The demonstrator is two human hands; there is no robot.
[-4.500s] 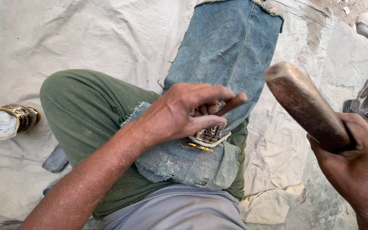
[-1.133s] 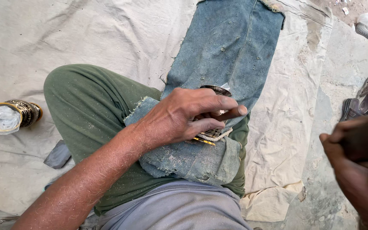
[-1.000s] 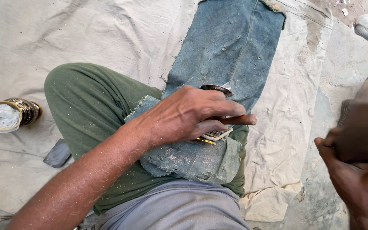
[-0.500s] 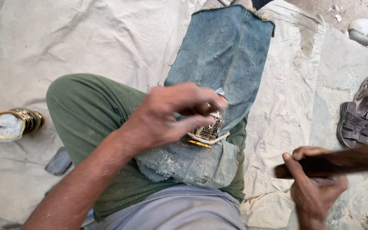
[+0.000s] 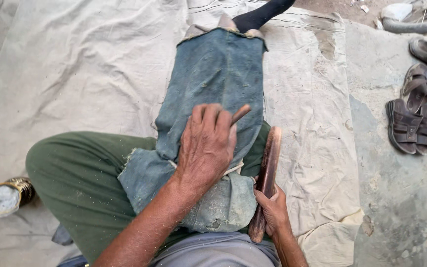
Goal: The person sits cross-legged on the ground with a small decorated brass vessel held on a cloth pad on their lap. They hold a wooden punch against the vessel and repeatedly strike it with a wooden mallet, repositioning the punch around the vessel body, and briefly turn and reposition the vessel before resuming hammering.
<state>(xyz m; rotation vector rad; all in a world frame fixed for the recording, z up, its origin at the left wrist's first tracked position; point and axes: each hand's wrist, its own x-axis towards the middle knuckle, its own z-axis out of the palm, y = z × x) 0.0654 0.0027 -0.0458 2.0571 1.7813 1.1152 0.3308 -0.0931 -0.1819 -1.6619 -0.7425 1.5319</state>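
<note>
Right hand (image 5: 274, 211) dropped to 5 o'clock, fist wrapped on wooden mallet (image 5: 266, 180); left hand (image 5: 207, 144) flat on denim cloth (image 5: 213, 84), pinching stick (image 5: 240, 114).

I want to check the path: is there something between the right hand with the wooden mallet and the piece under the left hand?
Nothing visible: the right hand holds the wooden mallet just beside the left hand, which hides the piece.

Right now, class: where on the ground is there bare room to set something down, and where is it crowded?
Free: the canvas sheet left of the denim cloth, and the strip between denim and sandals. Crowded: the lap, with the left hand and the right hand gripping the wooden mallet.
</note>
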